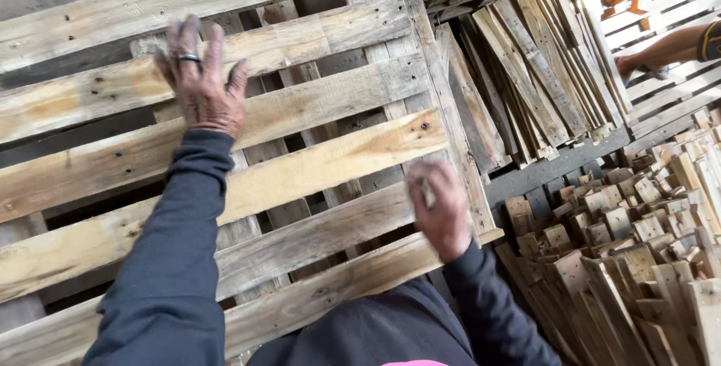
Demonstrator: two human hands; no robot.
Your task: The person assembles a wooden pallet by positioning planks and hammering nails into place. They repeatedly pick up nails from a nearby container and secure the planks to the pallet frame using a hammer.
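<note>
A wooden pallet (315, 103) of pale, weathered slats fills the left and middle of the head view. My left hand (201, 81), with a ring on one finger, lies flat and spread on an upper slat. My right hand (443, 208) is closed near the pallet's right edge, by a lower slat. A small pale object shows between its fingers; I cannot tell what it is. Both arms wear dark blue sleeves.
A row of loose planks (526, 73) leans on edge to the right of the pallet. A heap of small wooden blocks (631, 216) lies at lower right. Another person's leg and foot (661, 54) rest on white slats at upper right.
</note>
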